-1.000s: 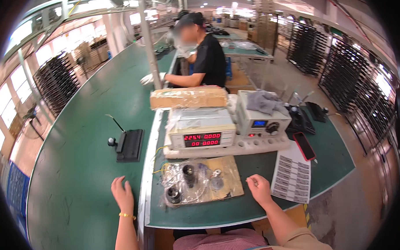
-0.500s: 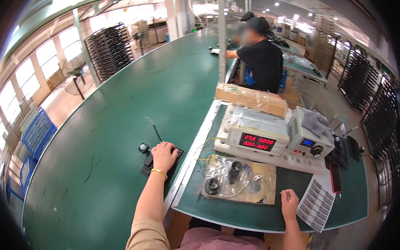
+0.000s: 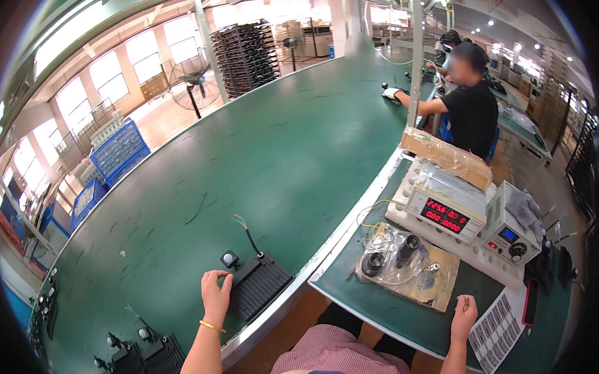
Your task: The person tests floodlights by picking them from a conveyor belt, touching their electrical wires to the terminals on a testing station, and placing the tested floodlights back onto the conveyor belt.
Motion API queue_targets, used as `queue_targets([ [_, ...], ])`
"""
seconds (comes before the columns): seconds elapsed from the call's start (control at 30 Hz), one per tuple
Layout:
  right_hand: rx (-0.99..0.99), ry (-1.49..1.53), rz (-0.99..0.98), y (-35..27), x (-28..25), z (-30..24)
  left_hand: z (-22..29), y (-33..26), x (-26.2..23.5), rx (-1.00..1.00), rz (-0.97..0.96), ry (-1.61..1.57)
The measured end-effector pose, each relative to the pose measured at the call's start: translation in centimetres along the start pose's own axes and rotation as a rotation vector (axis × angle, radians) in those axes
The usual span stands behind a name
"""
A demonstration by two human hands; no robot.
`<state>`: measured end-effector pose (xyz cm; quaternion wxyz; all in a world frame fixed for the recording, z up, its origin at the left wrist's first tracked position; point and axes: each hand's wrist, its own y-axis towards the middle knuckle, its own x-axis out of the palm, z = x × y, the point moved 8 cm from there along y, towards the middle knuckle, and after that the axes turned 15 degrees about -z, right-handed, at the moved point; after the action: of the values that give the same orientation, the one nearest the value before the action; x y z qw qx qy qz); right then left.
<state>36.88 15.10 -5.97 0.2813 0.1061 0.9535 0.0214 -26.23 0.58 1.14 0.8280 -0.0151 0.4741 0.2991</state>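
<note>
A black floodlight (image 3: 263, 286) with a ribbed back lies on the green table, close to its near edge. A small round white-faced sensor (image 3: 230, 259) sticks out at its far left corner, and a short cable with bare wire ends (image 3: 246, 236) rises from its far side. Beside the floodlight's left edge is my left hand (image 3: 217, 295), its fingers bent and drawn together, with nothing visible in them. My right hand (image 3: 463, 313) is loosely closed over the side table, between the plastic-covered board (image 3: 442, 294) and a printed sheet (image 3: 499, 332); it holds nothing I can see.
Several similar floodlights (image 3: 162, 360) lie at the lower left. On the right stand a meter with red digits (image 3: 445, 211) and a grey-white instrument (image 3: 511, 229). Black sockets (image 3: 407, 249) sit on the board. A phone (image 3: 531, 301) lies right of the sheet. Another person (image 3: 468, 112) works farther along.
The view has swung left, bringing more floodlights into sight. My left hand has come off the top of the floodlight to its left side, uncovering it. My right hand stays by the sheet.
</note>
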Motion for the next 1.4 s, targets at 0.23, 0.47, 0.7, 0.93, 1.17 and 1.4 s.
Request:
queue_targets([
  [0.23, -0.148, 0.001, -0.009, 0.1, 0.3, -0.1, -2.8, -0.1, 3.3, -0.072, -0.210, 0.067],
  [0.47, -0.097, 0.118, 0.001, 0.1, -0.4, -1.8, 0.8, -0.2, 1.3, -0.018, -0.151, -0.001],
  [0.7, -0.117, 0.397, -0.438, -0.8, 3.1, -14.4, 11.1, -2.8, 0.2, 0.381, -0.339, -0.272],
  [0.93, -0.256, 0.828, -0.789, -4.3, 6.5, -23.7, 22.4, -8.9, 8.7, 0.722, -0.880, -0.551],
  [1.17, -0.159, 1.091, -0.669, -4.7, 4.7, -20.7, 25.3, -11.1, 12.0, 0.871, -1.026, -0.623],
  [1.4, -0.515, 0.532, -0.072, -4.5, -0.1, -20.1, 25.5, -11.5, 13.4, 0.839, -1.106, -0.637],
])
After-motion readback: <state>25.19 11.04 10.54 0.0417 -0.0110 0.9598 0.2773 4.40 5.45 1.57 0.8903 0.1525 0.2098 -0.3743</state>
